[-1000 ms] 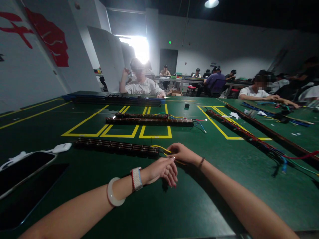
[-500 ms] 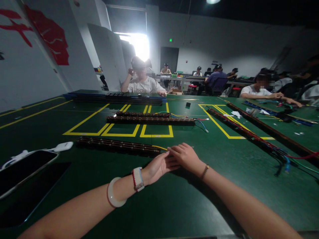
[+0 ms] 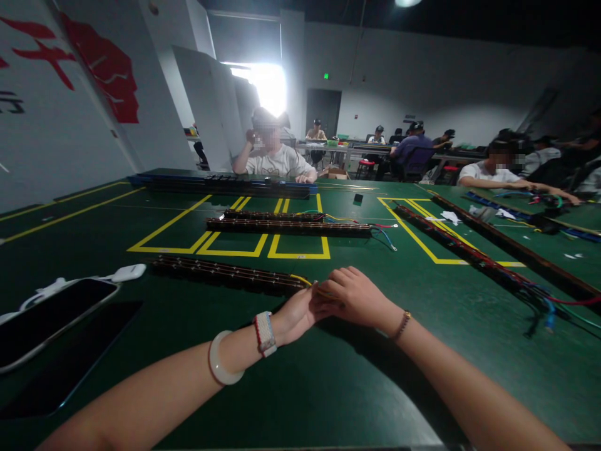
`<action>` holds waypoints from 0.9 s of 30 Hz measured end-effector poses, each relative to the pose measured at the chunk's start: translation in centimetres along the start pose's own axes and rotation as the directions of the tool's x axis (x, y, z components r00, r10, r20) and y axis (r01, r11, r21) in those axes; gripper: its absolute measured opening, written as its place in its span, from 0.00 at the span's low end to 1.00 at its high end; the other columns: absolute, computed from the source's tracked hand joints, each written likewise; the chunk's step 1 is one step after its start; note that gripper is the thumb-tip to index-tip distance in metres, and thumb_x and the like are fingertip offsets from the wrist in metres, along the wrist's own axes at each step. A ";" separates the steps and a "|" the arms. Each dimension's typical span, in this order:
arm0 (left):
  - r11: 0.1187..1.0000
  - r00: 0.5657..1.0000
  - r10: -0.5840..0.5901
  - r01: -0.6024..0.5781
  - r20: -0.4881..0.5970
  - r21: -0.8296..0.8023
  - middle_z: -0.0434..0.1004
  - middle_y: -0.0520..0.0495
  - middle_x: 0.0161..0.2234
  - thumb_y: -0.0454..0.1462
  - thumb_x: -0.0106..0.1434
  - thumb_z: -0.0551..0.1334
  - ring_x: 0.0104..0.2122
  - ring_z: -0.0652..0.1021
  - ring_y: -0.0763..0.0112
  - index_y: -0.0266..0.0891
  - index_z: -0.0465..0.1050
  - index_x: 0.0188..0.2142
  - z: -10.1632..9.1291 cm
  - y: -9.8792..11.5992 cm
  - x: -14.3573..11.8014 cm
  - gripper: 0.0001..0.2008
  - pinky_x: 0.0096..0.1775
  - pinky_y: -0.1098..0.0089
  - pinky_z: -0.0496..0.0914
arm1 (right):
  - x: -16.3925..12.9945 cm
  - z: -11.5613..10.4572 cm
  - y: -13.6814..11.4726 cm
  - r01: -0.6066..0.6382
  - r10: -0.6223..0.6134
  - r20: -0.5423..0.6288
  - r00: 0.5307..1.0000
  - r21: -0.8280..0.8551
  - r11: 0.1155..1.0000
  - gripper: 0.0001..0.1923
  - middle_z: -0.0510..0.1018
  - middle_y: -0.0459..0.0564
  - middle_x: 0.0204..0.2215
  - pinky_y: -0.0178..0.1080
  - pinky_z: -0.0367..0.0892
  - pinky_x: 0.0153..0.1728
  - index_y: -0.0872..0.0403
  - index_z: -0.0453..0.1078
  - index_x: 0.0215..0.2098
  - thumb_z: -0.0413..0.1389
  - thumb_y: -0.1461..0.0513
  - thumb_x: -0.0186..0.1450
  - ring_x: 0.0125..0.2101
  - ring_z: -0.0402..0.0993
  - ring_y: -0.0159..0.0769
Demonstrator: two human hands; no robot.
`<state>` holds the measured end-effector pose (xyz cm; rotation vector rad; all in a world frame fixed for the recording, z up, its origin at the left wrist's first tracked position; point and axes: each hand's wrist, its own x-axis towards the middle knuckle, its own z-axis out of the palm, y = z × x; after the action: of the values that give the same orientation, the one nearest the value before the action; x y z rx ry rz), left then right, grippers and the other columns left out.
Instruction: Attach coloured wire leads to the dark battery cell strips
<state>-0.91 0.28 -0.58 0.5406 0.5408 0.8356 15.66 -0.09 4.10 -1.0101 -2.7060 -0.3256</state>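
The right hand [image 3: 354, 294] is lying knuckles up on the green counter [image 3: 328, 388], fingers curled over a yellow wire [image 3: 300, 279], and the left hand [image 3: 295, 313] is pressing in against it from the left, fingertips tucked under the right palm. Whether either hand is actually pinching the wire is impossible to tell; the fingertips are covering each other. The wire is emerging from the right end of a long dark terminal strip [image 3: 225, 274], which is lying flat, its long axis running left to right, its right end pointing at the hands. The wire's far end is disappearing beneath the right hand. Further out, two more strips [image 3: 286, 224] are lying parallel inside yellow floor-tape boxes. At far left a phone [image 3: 47, 316] is lying face up, partly cut off by the frame.
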 end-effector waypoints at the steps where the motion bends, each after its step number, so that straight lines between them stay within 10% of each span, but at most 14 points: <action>1: 1.000 1.000 -0.007 0.007 -0.002 -0.004 0.76 0.43 0.32 0.35 0.67 0.52 0.31 0.76 0.70 0.34 0.69 0.34 0.1 0.1 0.0 0.10 0.42 0.65 0.69 | 0.0 0.0 0.1 -0.010 0.011 0.021 1.000 -0.003 1.000 0.17 0.71 0.51 0.34 0.39 0.58 0.35 0.54 0.67 0.45 0.56 0.55 0.61 0.34 0.65 0.37; 20: 0.991 0.999 -0.017 0.024 -0.050 0.135 0.77 0.38 0.32 0.35 0.68 0.48 0.33 0.79 0.66 0.33 0.63 0.34 1.3 0.3 -0.9 0.09 0.47 0.58 0.67 | 0.5 2.9 2.9 -0.288 0.285 0.054 0.957 0.070 0.955 0.20 0.71 0.48 0.34 0.31 0.61 0.27 0.46 0.68 0.53 0.48 0.68 0.66 0.27 0.69 0.28; 27: 0.991 0.997 -0.039 0.047 -0.070 0.122 0.77 0.37 0.32 0.34 0.68 0.47 0.32 0.79 0.67 0.33 0.63 0.35 1.4 0.4 -0.9 0.09 0.47 0.59 0.68 | 1.7 3.6 2.5 -0.197 0.196 0.171 0.966 -0.012 0.980 0.18 0.71 0.50 0.33 0.33 0.60 0.29 0.48 0.67 0.53 0.52 0.64 0.65 0.31 0.69 0.33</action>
<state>-0.78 -0.50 0.91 0.6137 0.6673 0.7848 15.54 3.80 1.51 -1.3498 -2.7207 -0.2028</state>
